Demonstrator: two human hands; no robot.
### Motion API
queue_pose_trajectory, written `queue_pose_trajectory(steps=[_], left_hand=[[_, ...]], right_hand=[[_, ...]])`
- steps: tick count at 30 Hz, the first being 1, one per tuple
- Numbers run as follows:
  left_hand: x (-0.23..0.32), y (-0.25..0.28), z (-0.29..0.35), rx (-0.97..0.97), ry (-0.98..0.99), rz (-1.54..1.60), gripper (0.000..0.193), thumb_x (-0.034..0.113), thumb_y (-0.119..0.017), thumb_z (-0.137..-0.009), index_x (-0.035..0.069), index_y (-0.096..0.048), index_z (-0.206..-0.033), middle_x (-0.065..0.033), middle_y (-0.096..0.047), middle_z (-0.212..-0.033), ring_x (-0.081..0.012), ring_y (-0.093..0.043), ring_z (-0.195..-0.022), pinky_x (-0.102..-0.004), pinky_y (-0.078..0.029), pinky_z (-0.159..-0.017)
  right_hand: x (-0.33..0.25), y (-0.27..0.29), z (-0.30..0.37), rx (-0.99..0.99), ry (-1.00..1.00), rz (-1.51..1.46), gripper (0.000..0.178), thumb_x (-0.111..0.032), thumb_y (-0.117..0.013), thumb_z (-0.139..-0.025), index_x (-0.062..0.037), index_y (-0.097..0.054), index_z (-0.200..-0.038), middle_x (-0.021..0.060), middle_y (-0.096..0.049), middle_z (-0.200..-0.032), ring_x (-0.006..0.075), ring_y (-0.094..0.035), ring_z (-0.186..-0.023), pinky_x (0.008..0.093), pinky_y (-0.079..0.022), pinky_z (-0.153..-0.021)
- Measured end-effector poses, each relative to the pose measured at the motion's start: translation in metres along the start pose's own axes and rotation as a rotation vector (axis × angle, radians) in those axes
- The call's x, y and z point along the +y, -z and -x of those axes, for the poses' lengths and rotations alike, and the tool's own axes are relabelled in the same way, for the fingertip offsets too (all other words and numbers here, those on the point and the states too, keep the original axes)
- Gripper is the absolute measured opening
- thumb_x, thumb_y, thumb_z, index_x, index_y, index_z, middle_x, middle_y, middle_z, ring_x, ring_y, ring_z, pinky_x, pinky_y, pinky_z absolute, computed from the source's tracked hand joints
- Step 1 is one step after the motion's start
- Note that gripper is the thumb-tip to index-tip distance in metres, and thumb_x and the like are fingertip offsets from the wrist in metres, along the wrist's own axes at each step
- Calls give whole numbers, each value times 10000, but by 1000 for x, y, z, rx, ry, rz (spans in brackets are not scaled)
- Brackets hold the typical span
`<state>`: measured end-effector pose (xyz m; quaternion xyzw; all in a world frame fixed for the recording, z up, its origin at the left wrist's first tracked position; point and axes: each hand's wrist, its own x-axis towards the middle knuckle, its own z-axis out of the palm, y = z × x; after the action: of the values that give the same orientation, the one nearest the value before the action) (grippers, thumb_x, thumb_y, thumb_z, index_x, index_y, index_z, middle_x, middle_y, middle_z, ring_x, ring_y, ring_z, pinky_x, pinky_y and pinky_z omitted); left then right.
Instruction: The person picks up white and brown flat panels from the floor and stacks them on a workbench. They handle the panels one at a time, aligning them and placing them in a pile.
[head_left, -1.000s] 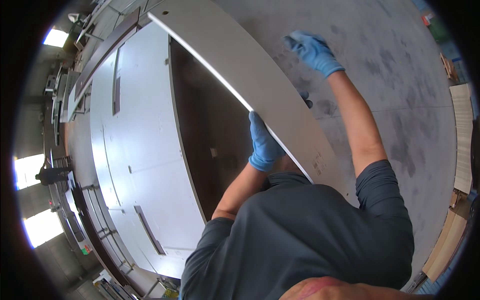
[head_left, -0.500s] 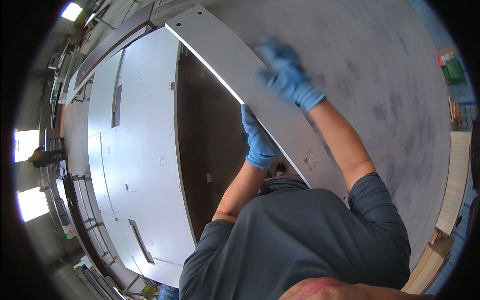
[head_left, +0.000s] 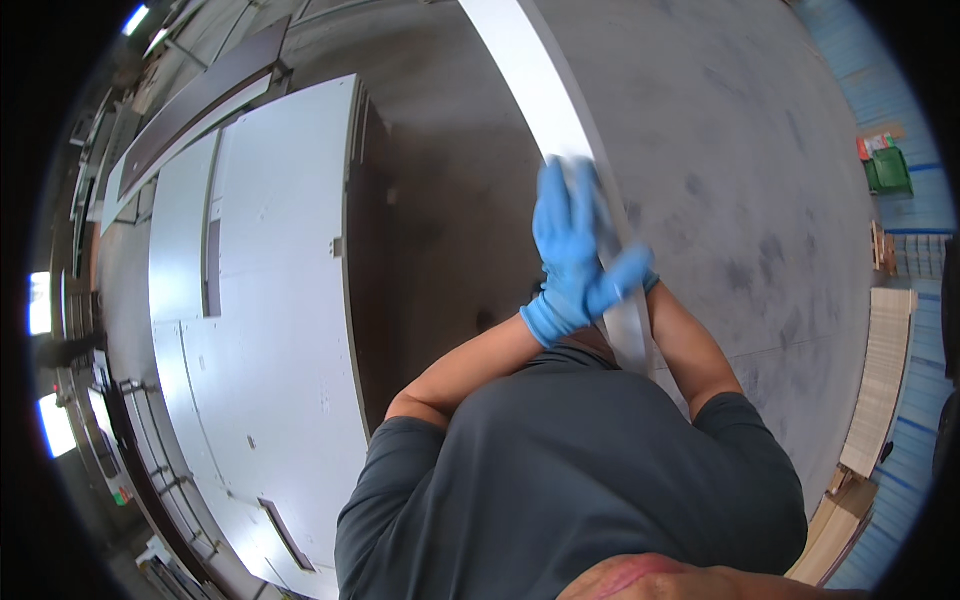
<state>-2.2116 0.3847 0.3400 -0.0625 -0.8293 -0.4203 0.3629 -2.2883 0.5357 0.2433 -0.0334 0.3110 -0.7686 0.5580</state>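
A long, narrow white panel (head_left: pixel 522 70) is tilted up in front of my body, its lower end close to my waist. My left hand (head_left: pixel 572 245), in a blue glove, lies against the panel's bright side, slightly blurred. Its fingers are stretched out along the panel and its thumb sticks out to the right, across the panel's edge. On the panel's far right side is my right hand (head_left: pixel 652 281); only a sliver of its blue glove shows beside the wrist, and its fingers are hidden.
Large pale panels (head_left: pixel 285 250) lie stacked at the left, with a dark gap beside them. A dark board on a frame (head_left: pixel 205 115) stands beyond. To the right are a green bin (head_left: pixel 888 172) and a stack of light boards (head_left: pixel 876 375).
The panel has turned and shifted right, from broad face up to a narrower, tilted view. My left hand has moved onto its side; my right hand has dropped behind it.
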Motion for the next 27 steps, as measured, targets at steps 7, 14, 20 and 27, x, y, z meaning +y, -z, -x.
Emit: queue_pose_trajectory(steps=[7, 14, 20, 27], left_hand=[[-113, -88, -122, -400, -602, -48, 888, 774, -548, -865, 185, -506, -1528, -168, -501, -1525, -426, -448, -1412, -651, -240, -1172], [-362, -67, -363, 37, 502, -436, 574, 424, -621, -904, 34, -607, -1325, -202, -576, -1341, -397, -516, -1261, -530, -390, -1050], [-415, -82, -354, 207, 546, -270, 624, 457, -474, -1001, -13, -558, -1403, -244, -499, -1492, -383, -432, -1411, -525, -337, -1158], [-352, -134, -356, 282, -89, -160, 844, 507, -602, -932, -53, -386, -1526, -309, -358, -1576, -516, -320, -1460, -543, -235, -1223]], right_hand=[[-121, 17, -68, -166, -34, -29, 411, -463, -497, -1055, -55, -539, -1029, 49, -519, -701, 185, -487, -554, 336, -450, -668], [-243, 48, -126, -233, -127, 15, 399, -460, -492, -1053, -96, -496, -890, 0, -425, -571, 146, -372, -463, 317, -368, -588], [-307, 63, -181, -251, -246, -1, 403, -467, -457, -1065, -129, -485, -846, -31, -391, -520, 120, -333, -436, 284, -347, -616], [-334, 64, -276, -406, -201, -132, 416, -461, -412, -1084, -114, -490, -867, -58, -439, -499, 63, -340, -407, 249, -311, -527]])
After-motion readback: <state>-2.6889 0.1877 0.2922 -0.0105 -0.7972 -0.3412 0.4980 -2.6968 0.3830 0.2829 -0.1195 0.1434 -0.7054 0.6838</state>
